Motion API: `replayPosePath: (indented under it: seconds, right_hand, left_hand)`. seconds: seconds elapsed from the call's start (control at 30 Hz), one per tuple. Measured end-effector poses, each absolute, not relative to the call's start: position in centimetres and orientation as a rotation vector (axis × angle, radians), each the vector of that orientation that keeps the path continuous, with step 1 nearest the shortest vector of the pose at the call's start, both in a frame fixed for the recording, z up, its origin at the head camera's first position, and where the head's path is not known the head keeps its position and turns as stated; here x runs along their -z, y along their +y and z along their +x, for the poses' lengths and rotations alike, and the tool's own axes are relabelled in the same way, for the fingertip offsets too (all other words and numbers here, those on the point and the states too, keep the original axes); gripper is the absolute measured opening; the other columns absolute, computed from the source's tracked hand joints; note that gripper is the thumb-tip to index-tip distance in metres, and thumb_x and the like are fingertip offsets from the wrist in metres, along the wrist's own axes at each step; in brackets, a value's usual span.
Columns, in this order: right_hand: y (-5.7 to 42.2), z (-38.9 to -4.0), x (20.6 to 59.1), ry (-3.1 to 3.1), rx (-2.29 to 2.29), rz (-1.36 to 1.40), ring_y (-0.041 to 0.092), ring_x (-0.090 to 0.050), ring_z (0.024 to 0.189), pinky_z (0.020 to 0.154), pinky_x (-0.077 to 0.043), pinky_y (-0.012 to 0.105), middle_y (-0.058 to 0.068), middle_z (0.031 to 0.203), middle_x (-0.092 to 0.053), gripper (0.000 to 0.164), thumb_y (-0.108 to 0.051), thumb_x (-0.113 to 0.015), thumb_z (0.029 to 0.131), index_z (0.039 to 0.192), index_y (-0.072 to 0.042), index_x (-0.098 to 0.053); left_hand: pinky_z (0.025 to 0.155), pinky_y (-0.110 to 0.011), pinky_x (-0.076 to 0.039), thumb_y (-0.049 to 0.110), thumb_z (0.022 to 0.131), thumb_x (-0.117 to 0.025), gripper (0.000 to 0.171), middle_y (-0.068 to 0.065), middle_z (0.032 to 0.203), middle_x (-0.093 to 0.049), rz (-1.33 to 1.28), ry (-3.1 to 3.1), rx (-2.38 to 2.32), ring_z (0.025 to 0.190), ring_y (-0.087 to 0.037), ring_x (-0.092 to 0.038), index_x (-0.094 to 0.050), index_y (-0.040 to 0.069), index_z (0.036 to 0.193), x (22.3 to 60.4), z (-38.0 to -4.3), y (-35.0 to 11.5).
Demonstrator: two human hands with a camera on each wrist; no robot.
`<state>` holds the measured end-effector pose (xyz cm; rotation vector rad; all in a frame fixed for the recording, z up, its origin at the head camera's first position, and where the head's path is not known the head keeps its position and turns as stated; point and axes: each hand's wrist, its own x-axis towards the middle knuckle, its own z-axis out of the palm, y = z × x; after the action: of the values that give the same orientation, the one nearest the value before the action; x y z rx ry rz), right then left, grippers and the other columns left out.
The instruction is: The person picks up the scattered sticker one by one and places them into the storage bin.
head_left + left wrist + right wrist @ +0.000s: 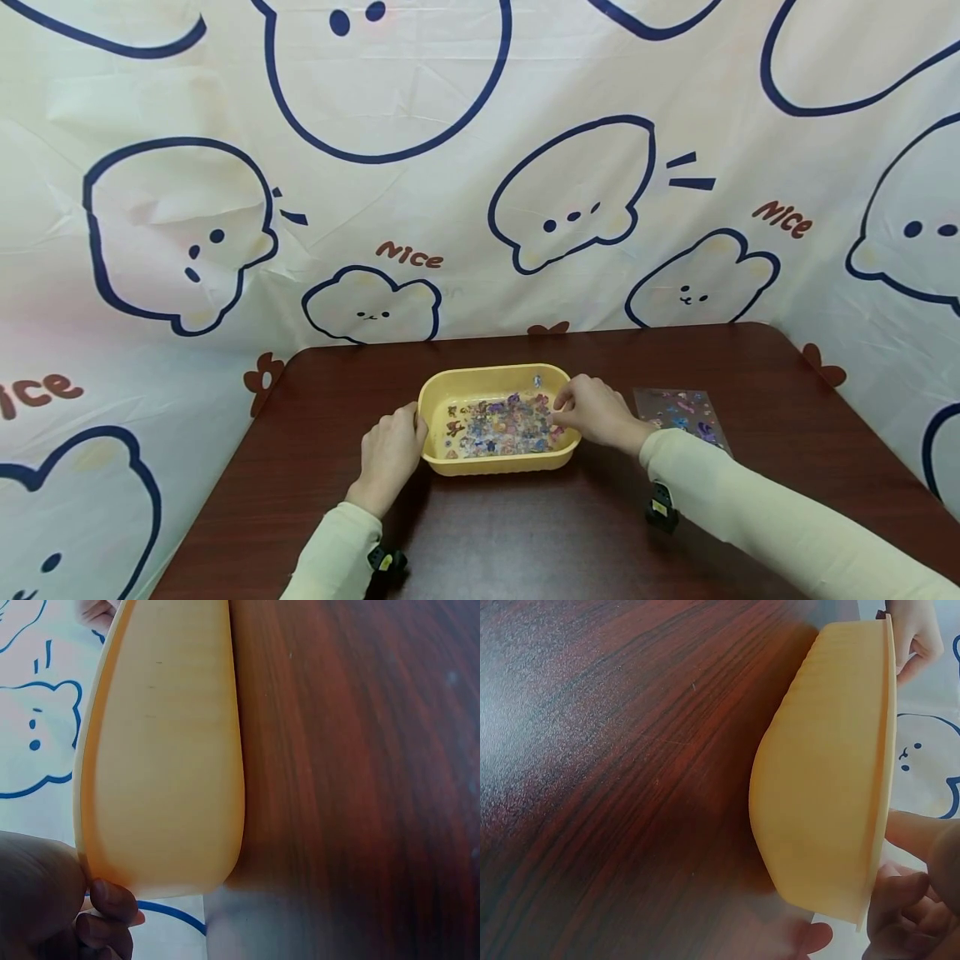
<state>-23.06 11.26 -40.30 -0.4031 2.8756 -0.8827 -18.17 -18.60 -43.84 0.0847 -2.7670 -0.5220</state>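
A yellow plastic tray (442,467) stands on the table, holding a heap of small colourful stickers or flat charms (510,425). My left hand (392,454) grips the tray's left end; in the left wrist view its curled fingers (112,900) lie at the rim. My right hand (600,410) reaches over the right end. Its thumb and index fingertips come together inside, above the pieces. In the right wrist view the tray wall (825,765) hides the thumb (919,832) tip, so I cannot see whether anything sits between the fingers.
A clear sheet or bag (686,412) with colourful pieces lies right of the tray, partly behind my right sleeve. The dark brown wooden table (510,533) meets a cream curtain (465,200) printed with cartoon bears. One small bluish piece (537,381) clings near the tray's back wall.
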Motion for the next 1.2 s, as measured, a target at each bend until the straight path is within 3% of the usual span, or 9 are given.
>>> replayPosePath:
  seconds: [0.3, 0.7, 1.2]
  right_hand:
    - [11.5, -22.9, 40.1, 2.885, 0.82, -0.423, 0.009, -0.064, 0.068, 0.056, -0.048, 0.028, -0.001, 0.085, -0.075, 0.031, -0.031, -0.075, 0.089, 0.107, -0.006, -0.077]
    - [12.5, -23.1, 39.5, 2.869, 0.892, -0.447, 0.012, -0.059, 0.063, 0.054, -0.046, 0.029, -0.003, 0.076, -0.068, 0.02, -0.032, -0.071, 0.094, 0.096, -0.013, -0.076]
    - [14.0, -23.2, 38.8, 2.902, 0.923, -0.454, 0.013, -0.057, 0.063, 0.055, -0.046, 0.03, -0.002, 0.078, -0.068, 0.019, -0.029, -0.068, 0.095, 0.097, -0.012, -0.075]
  left_hand:
    - [0.052, -0.044, -0.047, 0.017, 0.097, -0.059, 0.03, -0.019, 0.09, -0.075, 0.101, -2.783, 0.527, 0.058, -0.026, -0.063, -0.071, 0.001, 0.119, 43.6, -18.2, -18.5]
    - [0.05, -0.04, -0.043, 0.017, 0.098, -0.057, 0.031, -0.016, 0.086, -0.075, 0.117, -2.802, 0.533, 0.055, -0.021, -0.058, -0.07, 0.002, 0.122, 43.7, -18.1, -18.5]
    - [0.048, -0.039, -0.041, 0.017, 0.097, -0.057, 0.026, -0.013, 0.075, -0.07, 0.097, -2.783, 0.528, 0.052, -0.02, -0.054, -0.072, 0.003, 0.113, 43.8, -18.1, -18.6]
